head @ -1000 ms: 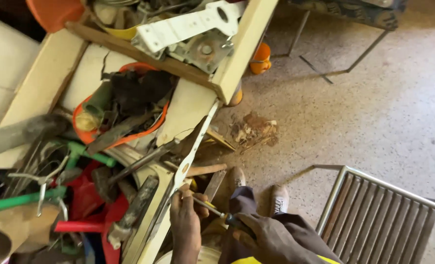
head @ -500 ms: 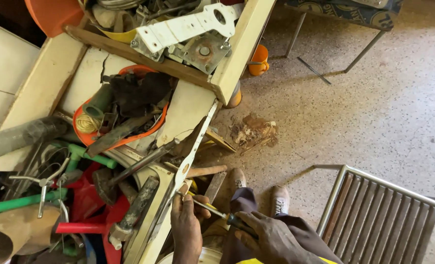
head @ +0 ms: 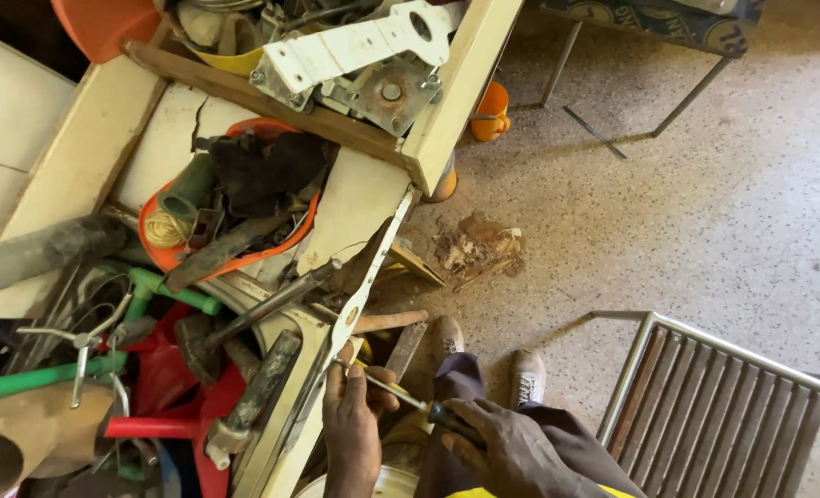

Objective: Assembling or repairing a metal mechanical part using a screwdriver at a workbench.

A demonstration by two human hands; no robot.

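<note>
My left hand [head: 353,426] grips the lower part of a long, flat white metal strip [head: 366,277] that leans against the cream cabinet edge. My right hand [head: 507,444] holds a screwdriver [head: 401,395] by its dark handle. The thin shaft runs up and left, and its tip meets the strip just above my left fingers. My two shoes [head: 488,355] stand on the speckled floor right behind the hands.
An orange bowl [head: 235,207] of scrap, a hammer [head: 244,318], green pipes [head: 36,376] and red plastic parts crowd the left. A white bracket [head: 355,46] lies on the upper shelf. A metal slatted frame [head: 724,397] stands at the right; debris [head: 479,247] lies on the floor.
The view has shifted slightly. Both hands keep their hold on the strip and the screwdriver, with little movement.
</note>
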